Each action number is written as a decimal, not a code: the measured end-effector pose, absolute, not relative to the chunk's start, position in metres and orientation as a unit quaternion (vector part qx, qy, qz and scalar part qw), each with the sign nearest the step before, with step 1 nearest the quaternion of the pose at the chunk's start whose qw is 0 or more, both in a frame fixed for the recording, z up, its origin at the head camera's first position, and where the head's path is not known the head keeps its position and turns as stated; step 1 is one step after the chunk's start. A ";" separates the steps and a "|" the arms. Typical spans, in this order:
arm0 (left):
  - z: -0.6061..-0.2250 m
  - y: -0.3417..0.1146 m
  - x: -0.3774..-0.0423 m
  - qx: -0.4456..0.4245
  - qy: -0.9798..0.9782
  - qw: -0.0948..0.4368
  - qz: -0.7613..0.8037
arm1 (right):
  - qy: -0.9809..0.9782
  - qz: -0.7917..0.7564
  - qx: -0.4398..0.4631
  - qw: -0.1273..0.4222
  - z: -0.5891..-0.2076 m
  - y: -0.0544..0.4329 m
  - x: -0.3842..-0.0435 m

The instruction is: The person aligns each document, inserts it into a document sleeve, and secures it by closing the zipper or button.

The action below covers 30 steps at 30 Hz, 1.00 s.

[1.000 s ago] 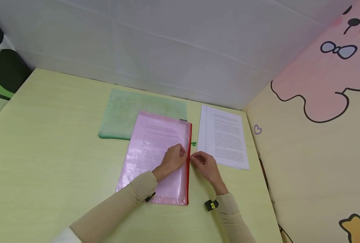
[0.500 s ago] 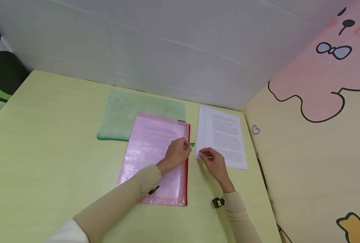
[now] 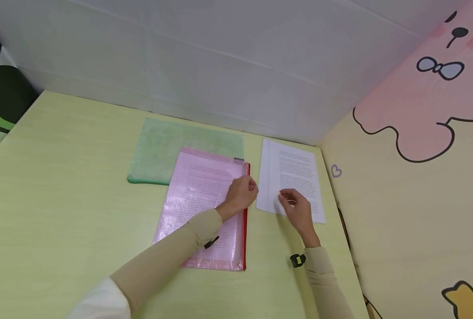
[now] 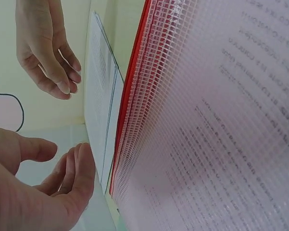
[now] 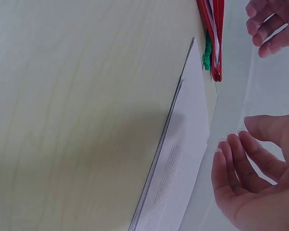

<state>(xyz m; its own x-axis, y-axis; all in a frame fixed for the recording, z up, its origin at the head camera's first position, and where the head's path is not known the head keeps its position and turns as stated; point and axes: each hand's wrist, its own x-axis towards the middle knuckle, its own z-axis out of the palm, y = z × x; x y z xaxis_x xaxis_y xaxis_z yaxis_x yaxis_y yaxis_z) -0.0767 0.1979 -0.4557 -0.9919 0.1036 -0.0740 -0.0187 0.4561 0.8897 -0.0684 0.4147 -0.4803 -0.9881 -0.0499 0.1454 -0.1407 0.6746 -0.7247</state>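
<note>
My bench [image 3: 68, 199] is pale yellow. A flat green pouch [image 3: 162, 150] lies on it, and a pink pouch [image 3: 200, 195] with a red edge lies partly over that. White papers [image 3: 290, 170] with words lie to the right.

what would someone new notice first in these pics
The pink pouch with its red edge stands out first, mid-table, overlapping a corner of the green pouch behind it. Next come the two hands: the left above that red edge, the right above the printed papers. The pink cartoon figure on the right-hand wall is striking too.
</note>
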 end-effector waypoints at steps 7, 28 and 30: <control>-0.453 0.206 -0.085 0.018 0.844 0.062 0.532 | -0.916 0.395 0.040 0.062 -0.481 0.432 -0.077; -0.455 0.239 -0.107 -0.008 0.839 0.089 0.537 | -0.920 0.381 -0.052 0.079 -0.482 0.481 -0.095; -0.456 0.241 -0.107 -0.011 0.837 0.095 0.539 | -0.922 0.377 -0.059 0.073 -0.484 0.485 -0.096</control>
<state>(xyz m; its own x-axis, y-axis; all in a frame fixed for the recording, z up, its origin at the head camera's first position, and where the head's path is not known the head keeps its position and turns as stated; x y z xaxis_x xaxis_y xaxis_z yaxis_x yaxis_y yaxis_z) -0.1069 0.2411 -0.4563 -0.9817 0.0842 -0.1711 -0.1210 0.4185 0.9001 -0.0956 0.4854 -0.4836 -0.9822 0.1644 0.0908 0.0537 0.7092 -0.7029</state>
